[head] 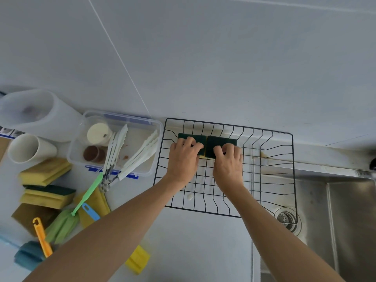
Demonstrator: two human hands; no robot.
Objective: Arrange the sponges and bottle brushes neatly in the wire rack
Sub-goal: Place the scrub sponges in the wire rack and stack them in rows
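A black wire rack [274, 135] stands on the counter, its right part over the sink. Two sponges lie side by side green-side up at its far left: my left hand [183, 157] presses on the left sponge [196, 138] and my right hand [228, 163] on the right sponge [220, 141]. Left of the rack lie more yellow-green sponges [43, 171], [48, 195], a green bottle brush [81, 202], an orange-handled brush [41, 238], a blue-handled brush [90, 211] and a yellow sponge [138, 259] near my left forearm.
A clear plastic box [156, 127] with white tongs and small cups sits left of the rack. A white cup [30, 148] and a translucent jug [40, 108] stand at far left. The steel sink [350, 210] with its drain [286, 217] lies right.
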